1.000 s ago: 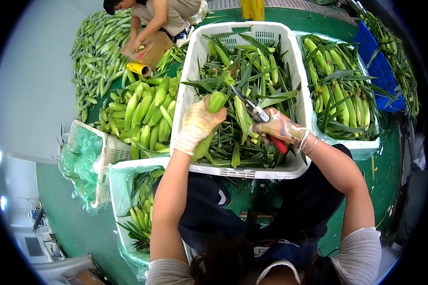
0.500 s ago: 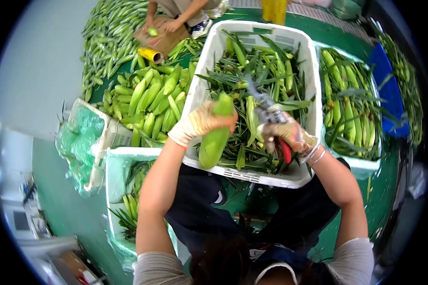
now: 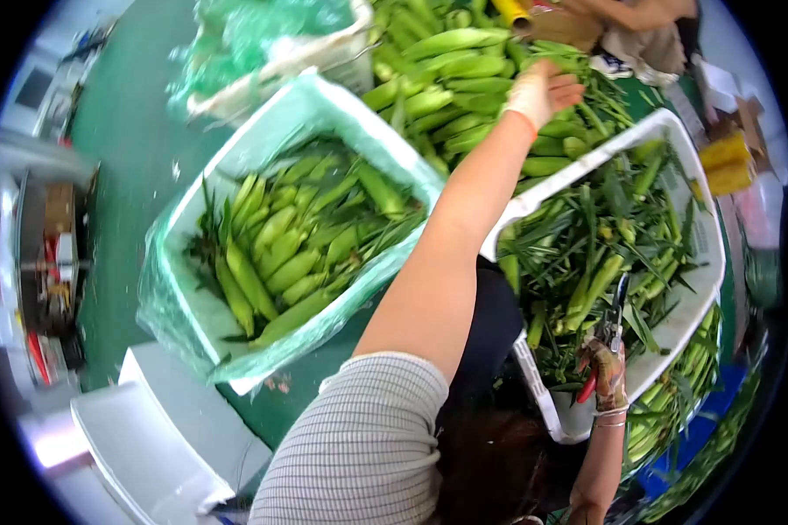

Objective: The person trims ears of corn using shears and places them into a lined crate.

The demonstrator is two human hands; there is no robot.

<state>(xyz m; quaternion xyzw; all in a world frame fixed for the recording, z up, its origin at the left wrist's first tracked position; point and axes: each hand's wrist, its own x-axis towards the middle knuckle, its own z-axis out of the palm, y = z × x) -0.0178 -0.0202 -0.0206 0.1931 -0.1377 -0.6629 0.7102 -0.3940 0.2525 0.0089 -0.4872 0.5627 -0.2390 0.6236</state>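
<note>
My left hand [image 3: 543, 94], in a pale glove with bare fingertips, reaches over the pile of trimmed corn [image 3: 464, 83]; its fingers are spread with nothing in them. Wrapped round the red-handled pruning shears [image 3: 613, 328] is my right hand [image 3: 606, 372], in a patterned glove. The shears point up over the white crate [image 3: 714, 232], which holds corn and loose green leaves [image 3: 600, 206].
A green-lined white crate [image 3: 324, 101] holding corn stands at the left. Behind it is a basket [image 3: 311, 59] with green plastic film. A co-worker [image 3: 643, 26] crouches at the top right, near a yellow roll [image 3: 728, 164].
My view has swung to the left. My left hand has moved out over the corn pile and let go of the cob it held. My right hand still holds the shears.
</note>
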